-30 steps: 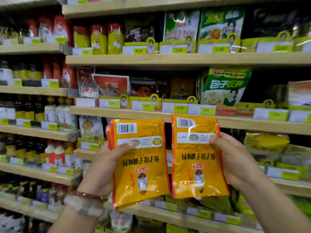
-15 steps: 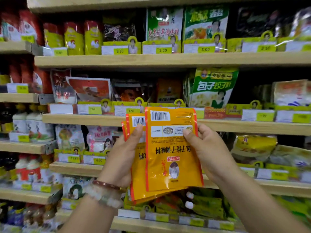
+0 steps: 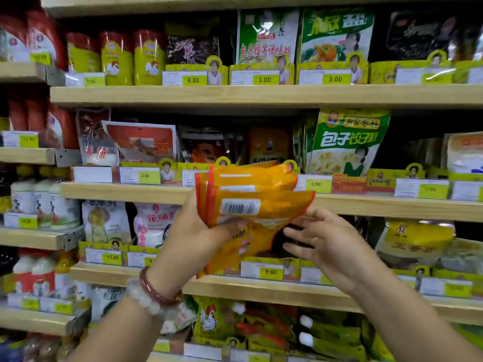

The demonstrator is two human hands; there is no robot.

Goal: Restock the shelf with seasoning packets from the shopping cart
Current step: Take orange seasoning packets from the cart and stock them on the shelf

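Since the frame half a second ago, both hands have lifted the packets (image 3: 251,205) toward the middle shelf (image 3: 125,192), the stack has tipped forward so its tops bend toward the shelf, and the right hand has let go. At far left, white bottles (image 3: 39,202) stand on a lower side shelf. Next, the left forearm rises from the bottom edge, its wrist carrying a red bracelet (image 3: 154,291) and a white bead bracelet (image 3: 146,301). The left hand (image 3: 193,239) grips the fanned orange packets, thumb pressed across the front below the barcode, fingers hidden behind. The packets sit in front of the middle shelf's edge, their upper ends overlapping its price tags (image 3: 149,175); behind them on that shelf stands an orange packet (image 3: 269,145) of similar colour. To the right, the right hand (image 3: 332,244) is held just beside the packets' lower right corner, fingers spread and loosely extended, gripping nothing; whether the fingertips touch the packets cannot be told. Further right, a green bag (image 3: 347,142) stands on the middle shelf.
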